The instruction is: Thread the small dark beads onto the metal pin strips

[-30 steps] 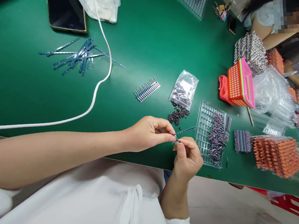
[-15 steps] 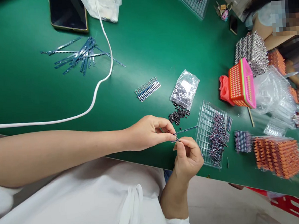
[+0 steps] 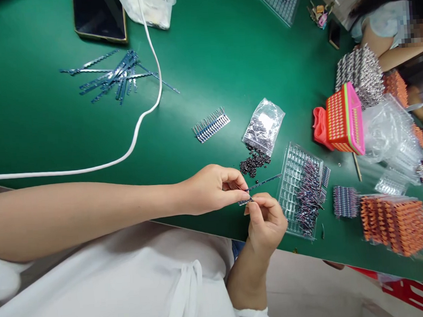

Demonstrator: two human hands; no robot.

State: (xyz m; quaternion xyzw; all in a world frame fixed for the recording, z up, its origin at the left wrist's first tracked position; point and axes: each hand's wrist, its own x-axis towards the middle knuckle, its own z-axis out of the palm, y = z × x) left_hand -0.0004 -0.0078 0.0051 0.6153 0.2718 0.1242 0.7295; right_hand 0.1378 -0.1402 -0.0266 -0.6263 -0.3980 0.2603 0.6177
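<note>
Blue strip (image 3: 266, 181), one, in left hand (image 3: 216, 189)

On the flat green tabletop (image 3: 190, 49), thin blue metal strips (image 3: 118, 74) lie in the frame's upper left, below a black rectangular phone (image 3: 99, 17). Right of centre, small round black beads (image 3: 252, 164) lie below a clear plastic bag (image 3: 264, 121). Below the beads, a narrow blue metal strip (image 3: 266, 182) extends rightward from the left hand (image 3: 213, 189), above the right hand (image 3: 266, 222). Farther right, a clear ridged plastic tray (image 3: 288, 187) bears thin purplish pins (image 3: 308, 191).
</note>
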